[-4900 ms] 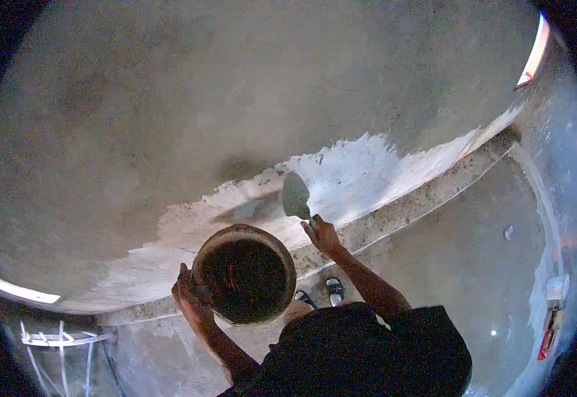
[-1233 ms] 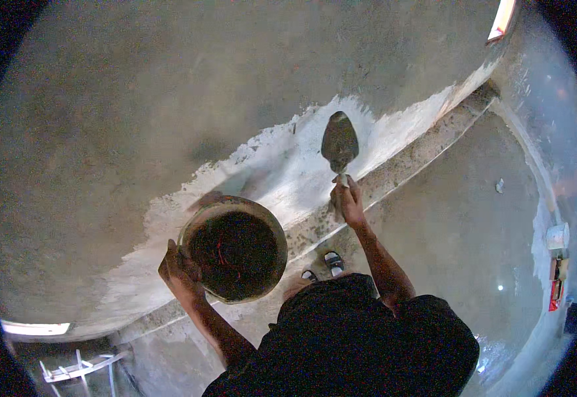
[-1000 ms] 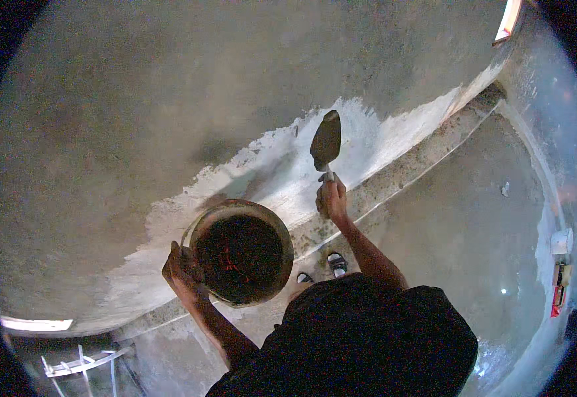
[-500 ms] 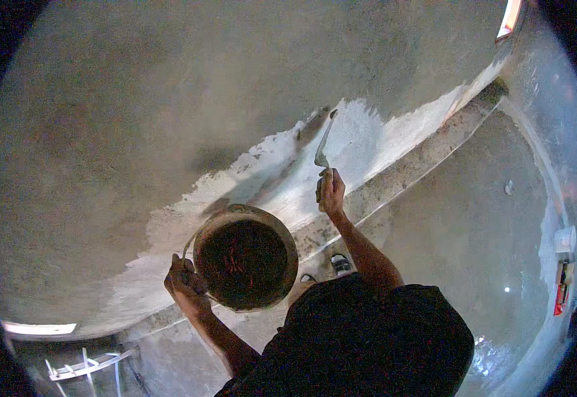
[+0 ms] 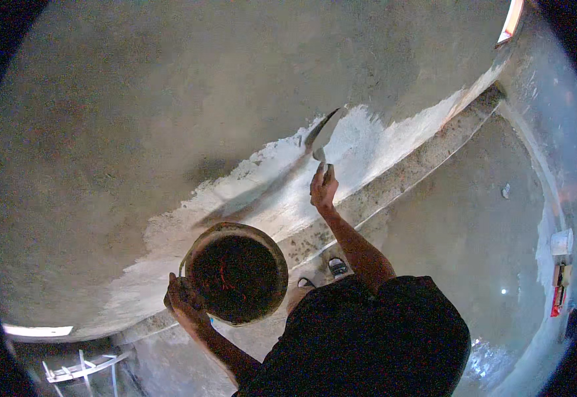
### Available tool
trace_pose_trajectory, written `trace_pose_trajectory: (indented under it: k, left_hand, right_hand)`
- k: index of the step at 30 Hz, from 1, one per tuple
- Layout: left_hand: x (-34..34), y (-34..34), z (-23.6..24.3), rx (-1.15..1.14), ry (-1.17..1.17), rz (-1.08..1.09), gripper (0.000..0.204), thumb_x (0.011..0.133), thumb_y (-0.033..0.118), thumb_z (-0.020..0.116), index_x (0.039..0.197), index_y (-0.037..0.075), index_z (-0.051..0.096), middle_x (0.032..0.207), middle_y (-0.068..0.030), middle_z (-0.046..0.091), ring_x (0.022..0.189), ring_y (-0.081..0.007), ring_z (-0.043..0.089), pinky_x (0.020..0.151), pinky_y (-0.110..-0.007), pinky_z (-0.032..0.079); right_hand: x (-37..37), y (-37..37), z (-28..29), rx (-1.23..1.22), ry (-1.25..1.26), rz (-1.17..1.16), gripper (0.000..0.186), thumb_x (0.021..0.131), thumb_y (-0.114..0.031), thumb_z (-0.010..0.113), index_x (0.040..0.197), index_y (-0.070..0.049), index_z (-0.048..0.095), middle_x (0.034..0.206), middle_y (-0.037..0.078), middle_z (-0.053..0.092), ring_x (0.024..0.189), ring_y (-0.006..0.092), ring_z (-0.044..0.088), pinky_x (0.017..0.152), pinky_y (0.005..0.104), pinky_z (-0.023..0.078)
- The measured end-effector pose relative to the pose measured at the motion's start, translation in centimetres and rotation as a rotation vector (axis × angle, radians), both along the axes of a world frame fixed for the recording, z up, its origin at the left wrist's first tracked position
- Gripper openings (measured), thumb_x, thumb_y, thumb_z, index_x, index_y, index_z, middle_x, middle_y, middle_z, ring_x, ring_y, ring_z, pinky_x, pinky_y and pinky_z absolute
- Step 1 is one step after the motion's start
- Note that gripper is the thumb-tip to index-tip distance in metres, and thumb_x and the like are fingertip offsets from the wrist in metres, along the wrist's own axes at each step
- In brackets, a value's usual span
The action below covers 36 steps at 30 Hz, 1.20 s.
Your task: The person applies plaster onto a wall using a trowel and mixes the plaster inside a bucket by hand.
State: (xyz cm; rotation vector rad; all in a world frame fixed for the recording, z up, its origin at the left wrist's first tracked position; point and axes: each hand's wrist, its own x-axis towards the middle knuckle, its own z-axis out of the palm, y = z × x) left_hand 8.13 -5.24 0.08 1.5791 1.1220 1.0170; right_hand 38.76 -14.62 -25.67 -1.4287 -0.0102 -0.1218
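My left hand [image 5: 184, 301] grips a round bucket [image 5: 234, 272] by its handle and side; its inside is dark, with contents I cannot make out. Up and to the right, my right hand [image 5: 323, 188] is closed on the handle of a metal trowel [image 5: 323, 135]. The blade is turned nearly edge-on over the upper margin of a white coated band [image 5: 364, 131] on the grey wall [image 5: 169, 86], with a dark shadow beside it; whether it touches the surface I cannot tell.
A concrete ledge [image 5: 407, 165] runs diagonally below the wall, near my sandalled feet. A pale bucket [image 5: 561, 241] and red-and-tan items [image 5: 558, 290] stand at the right edge. A white framework [image 5: 85, 370] is at lower left, and bright openings show at upper right and lower left.
Over the last second the trowel has turned from face-on to nearly edge-on, closer to its shadow, and my right hand has moved slightly up. The bucket has sunk lower.
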Motion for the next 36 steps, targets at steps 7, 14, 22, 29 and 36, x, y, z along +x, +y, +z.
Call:
trace_pose_trajectory:
  k: [7,14,22,29,36]
  left_hand:
    - [-1.5,2.0,-2.5,0.725,0.407,-0.089,0.027,0.082,0.023,0.051,0.071,-0.001,0.054,0.056,0.0005,0.044,0.046,-0.0099,0.037,0.042,-0.024,0.032]
    - [0.7,0.1,-0.6,-0.204,-0.102,0.12,0.034,0.084,0.029,0.047,0.056,0.011,0.043,0.047,0.0024,0.036,0.038,-0.0064,0.032,0.036,-0.022,0.024]
    - [1.9,0.1,-0.1,-0.283,-0.135,0.029,0.038,0.084,0.031,0.047,0.052,0.014,0.037,0.045,0.0044,0.028,0.035,-0.006,0.024,0.034,-0.022,0.019]
    - [2.4,-0.3,-0.1,-0.243,-0.111,-0.078,0.035,0.085,0.028,0.046,0.054,0.012,0.04,0.046,0.0045,0.03,0.037,-0.0066,0.024,0.037,-0.023,0.02]
    - [1.5,0.5,-2.1,-0.214,-0.168,0.033,0.032,0.085,0.026,0.046,0.058,0.008,0.047,0.047,0.0019,0.036,0.041,-0.0076,0.032,0.039,-0.024,0.026]
  right_hand:
    - [-3.7,-1.0,-1.5,-0.234,-0.22,0.231,0.027,0.089,-0.027,0.043,0.083,-0.001,0.043,0.043,0.002,0.04,0.036,0.0078,0.037,0.034,0.0258,0.031]
    - [-2.4,-0.3,1.1,-0.215,-0.196,0.06,0.025,0.088,-0.025,0.043,0.082,-0.001,0.042,0.047,0.01,0.044,0.038,0.0195,0.043,0.037,0.0314,0.033]
    - [-4.6,-0.2,0.3,-0.551,-0.193,0.248,0.026,0.084,-0.025,0.048,0.093,-0.002,0.039,0.066,0.022,0.054,0.061,0.0421,0.053,0.051,0.0489,0.042]
    - [-3.0,-4.9,1.1,-0.11,-0.103,0.231,0.018,0.087,-0.018,0.047,0.084,-0.001,0.041,0.053,0.012,0.049,0.039,0.0188,0.049,0.037,0.0308,0.037]
    - [1.3,-2.9,2.5,0.439,0.068,0.131,0.02,0.089,-0.028,0.042,0.08,-0.01,0.042,0.052,-0.001,0.044,0.032,0.0079,0.034,0.03,0.0233,0.029]
